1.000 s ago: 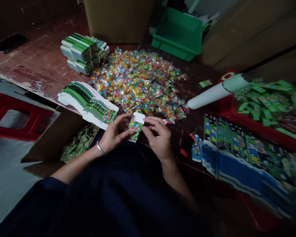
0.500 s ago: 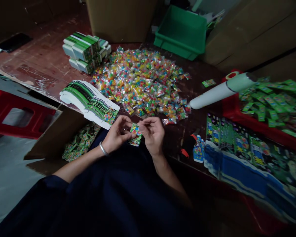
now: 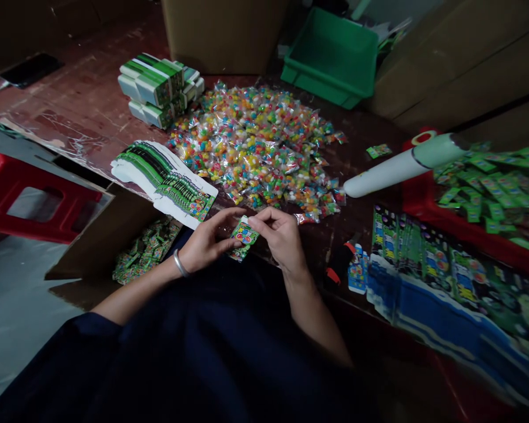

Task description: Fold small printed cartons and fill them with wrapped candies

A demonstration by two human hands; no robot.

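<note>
My left hand [image 3: 207, 242] is closed round the lower left of a small green printed candy box [image 3: 245, 236], thumb on its front face. At the box's upper right corner, the thumb and fingers of my right hand [image 3: 278, 236] pinch the edge, where a bit of white flap shows. Just beyond my hands lies a big heap of clear candy packets [image 3: 255, 147] filled with colourful sweets. A fanned stack of flat green-and-white cartons [image 3: 171, 182] rests on the table near my left hand.
Below left stands an open cardboard box [image 3: 88, 244] holding several small green boxes. Banded carton bundles [image 3: 152, 82], a green bin [image 3: 326, 88] and a white-green tube [image 3: 392, 170] surround the heap. At right are a red tray [image 3: 417, 194], flat printed sheets [image 3: 441, 294] and a blue box [image 3: 357, 270].
My right fingers have come in onto the upper corner of the candy box, which is now more tilted. The whole view has shifted slightly.
</note>
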